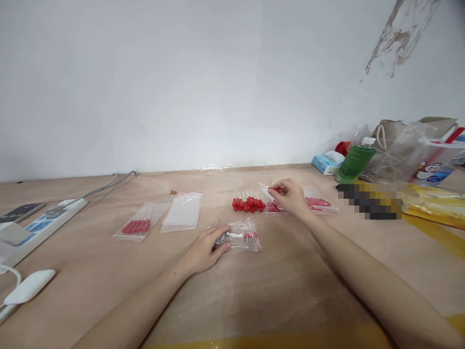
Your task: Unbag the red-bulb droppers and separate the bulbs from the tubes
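My left hand (208,249) rests on the wooden table (276,291), its fingers closed on the mouth of a small clear zip bag (242,236) with a few red-tipped pieces inside. My right hand (290,196) is farther back, pinching a red-tipped clear stick above a loose pile of red-tipped sticks (249,201). Beside that hand lie more clear bags with red-tipped sticks (319,203). To the left lie a filled bag (140,223) and an empty clear bag (182,211).
A white power strip (43,223), a phone (22,211) and a white charger (29,286) lie at the left edge. At the back right stand a green bottle (355,162), a tissue pack (327,162), paper and plastic bags (403,145) and yellow packets (436,203). A white wall is behind.
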The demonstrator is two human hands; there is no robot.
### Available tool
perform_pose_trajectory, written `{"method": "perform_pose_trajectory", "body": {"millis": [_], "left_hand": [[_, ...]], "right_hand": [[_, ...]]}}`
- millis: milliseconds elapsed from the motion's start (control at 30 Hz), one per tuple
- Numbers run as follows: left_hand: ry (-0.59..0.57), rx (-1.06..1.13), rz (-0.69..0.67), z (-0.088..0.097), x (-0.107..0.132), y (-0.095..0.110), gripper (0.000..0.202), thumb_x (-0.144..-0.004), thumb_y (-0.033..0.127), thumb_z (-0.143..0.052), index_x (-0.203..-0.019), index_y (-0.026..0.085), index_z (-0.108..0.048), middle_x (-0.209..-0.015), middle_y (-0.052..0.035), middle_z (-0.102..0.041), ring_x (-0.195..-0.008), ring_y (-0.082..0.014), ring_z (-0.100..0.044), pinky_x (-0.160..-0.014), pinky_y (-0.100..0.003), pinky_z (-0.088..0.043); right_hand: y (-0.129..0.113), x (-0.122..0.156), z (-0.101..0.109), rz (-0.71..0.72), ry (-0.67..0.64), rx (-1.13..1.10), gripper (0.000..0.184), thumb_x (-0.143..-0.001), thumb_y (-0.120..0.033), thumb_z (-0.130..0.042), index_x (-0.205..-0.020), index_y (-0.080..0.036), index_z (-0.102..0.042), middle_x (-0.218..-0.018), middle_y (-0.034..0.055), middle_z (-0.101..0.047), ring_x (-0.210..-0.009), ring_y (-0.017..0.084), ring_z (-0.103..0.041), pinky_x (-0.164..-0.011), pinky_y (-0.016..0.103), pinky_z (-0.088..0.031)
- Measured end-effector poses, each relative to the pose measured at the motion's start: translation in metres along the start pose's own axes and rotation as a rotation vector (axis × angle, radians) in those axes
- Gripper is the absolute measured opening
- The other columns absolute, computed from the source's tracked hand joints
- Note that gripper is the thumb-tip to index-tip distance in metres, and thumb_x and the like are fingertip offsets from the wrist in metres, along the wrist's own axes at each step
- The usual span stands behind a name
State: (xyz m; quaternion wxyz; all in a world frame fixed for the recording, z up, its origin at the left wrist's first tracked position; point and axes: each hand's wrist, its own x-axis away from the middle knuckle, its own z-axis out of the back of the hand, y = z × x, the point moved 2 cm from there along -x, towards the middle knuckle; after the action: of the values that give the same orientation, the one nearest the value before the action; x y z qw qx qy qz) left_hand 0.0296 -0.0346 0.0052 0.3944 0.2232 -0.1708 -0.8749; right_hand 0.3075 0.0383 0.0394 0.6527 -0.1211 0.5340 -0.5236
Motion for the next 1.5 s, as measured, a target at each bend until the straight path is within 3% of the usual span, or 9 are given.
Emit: {"method": "perform_pose_trajectory", "body": {"millis": [133, 233, 500, 700, 900, 1100, 1267, 1400, 1500], "left_hand": [[0.011, 0.017, -0.02, 0.0, 0.0, 0.0, 0.038, -0.086, 0.032, -0.044, -0.123, 0.023, -0.044, -0.122, -0.0063, -0.052, -0.111, -0.0204, -0.049, -0.095, -0.037, -0.04], [0.008, 0.017, -0.021, 0.0, 0.0, 0.0, 0.039, -0.086, 0.033, -0.044, -0.124, 0.023, -0.044, -0.123, -0.0067, -0.052, -0.112, -0.021, -0.049, -0.095, -0.038, -0.04], [-0.001, 0.016, -0.03, 0.001, -0.001, 0.0, 0.039, -0.086, 0.033, -0.044, -0.124, 0.023, -0.043, -0.122, -0.0059, -0.052, -0.111, -0.0199, -0.049, -0.095, -0.036, -0.041], [-0.003, -0.011, -0.014, 0.001, -0.001, 0.001, 0.039, -0.086, 0.033, -0.045, -0.124, 0.023, -0.042, -0.122, -0.0055, -0.053, -0.112, -0.0196, -0.049, -0.096, -0.036, -0.04], [-0.005, -0.005, -0.03, 0.002, -0.002, 0.002, 0.04, -0.086, 0.032, -0.044, -0.125, 0.022, -0.042, -0.124, -0.0064, -0.052, -0.113, -0.02, -0.048, -0.096, -0.036, -0.04], [0.003, -0.016, -0.03, 0.001, -0.001, 0.001, 0.041, -0.086, 0.033, -0.044, -0.125, 0.021, -0.042, -0.125, -0.007, -0.051, -0.114, -0.0204, -0.048, -0.097, -0.037, -0.039], [0.004, -0.041, -0.032, 0.0, 0.0, -0.001, 0.042, -0.086, 0.035, -0.045, -0.126, 0.021, -0.042, -0.128, -0.0073, -0.049, -0.121, -0.0213, -0.041, -0.103, -0.04, -0.034], [-0.042, -0.086, -0.029, 0.003, 0.001, -0.002, 0.044, -0.086, 0.035, -0.043, -0.128, 0.021, -0.041, -0.132, -0.0077, -0.044, -0.125, -0.0217, -0.036, -0.104, -0.041, -0.031], [-0.136, -0.152, -0.056, 0.008, 0.003, 0.001, 0.042, -0.089, 0.028, -0.037, -0.131, 0.027, -0.036, -0.139, -0.0057, -0.034, -0.129, -0.0214, -0.029, -0.106, -0.041, -0.027]], "right_hand": [[0.01, 0.011, -0.031, 0.239, -0.11, 0.164, 0.013, -0.076, -0.026, -0.053, -0.081, -0.017, -0.061, -0.087, 0.0065, -0.053, -0.075, 0.015, -0.055, -0.07, 0.031, -0.048], [0.008, 0.015, -0.032, 0.29, -0.163, 0.194, 0.024, -0.078, -0.026, -0.052, -0.1, -0.02, -0.058, -0.097, 0.007, -0.055, -0.083, 0.016, -0.056, -0.076, 0.033, -0.047], [-0.014, 0.009, -0.002, 0.181, 0.217, 0.078, 0.02, -0.081, -0.031, -0.047, -0.091, -0.017, -0.057, -0.074, 0.0037, -0.056, -0.062, 0.013, -0.051, -0.061, 0.027, -0.043], [-0.031, 0.054, -0.022, 0.252, -0.414, 0.227, 0.009, -0.072, -0.023, -0.055, -0.067, -0.021, -0.062, -0.064, -0.0007, -0.06, -0.067, 0.014, -0.052, -0.074, 0.032, -0.035], [-0.04, 0.071, -0.027, 0.32, -0.675, 0.166, 0.021, -0.074, -0.042, -0.06, -0.08, -0.024, -0.066, -0.081, 0.0018, -0.062, -0.081, 0.016, -0.052, -0.077, 0.031, -0.033], [-0.035, 0.071, -0.03, 0.273, -0.647, 0.113, 0.02, -0.072, -0.037, -0.063, -0.065, -0.018, -0.06, -0.076, 0.0009, -0.059, -0.076, 0.014, -0.051, -0.073, 0.029, -0.035], [-0.031, 0.064, -0.026, 0.12, -0.58, -0.071, 0.012, -0.076, -0.029, -0.056, -0.078, -0.017, -0.057, -0.077, 0.0018, -0.06, -0.07, 0.013, -0.053, -0.066, 0.026, -0.04], [-0.023, 0.043, -0.007, -0.062, -0.462, -0.236, 0.015, -0.07, -0.029, -0.06, -0.076, -0.016, -0.056, -0.073, 0.0016, -0.06, -0.065, 0.012, -0.054, -0.059, 0.024, -0.042], [-0.022, 0.02, 0.022, -0.133, -0.246, -0.268, 0.022, -0.067, -0.031, -0.061, -0.083, -0.016, -0.059, -0.072, 0.0008, -0.061, -0.06, 0.011, -0.054, -0.057, 0.024, -0.042]]}}
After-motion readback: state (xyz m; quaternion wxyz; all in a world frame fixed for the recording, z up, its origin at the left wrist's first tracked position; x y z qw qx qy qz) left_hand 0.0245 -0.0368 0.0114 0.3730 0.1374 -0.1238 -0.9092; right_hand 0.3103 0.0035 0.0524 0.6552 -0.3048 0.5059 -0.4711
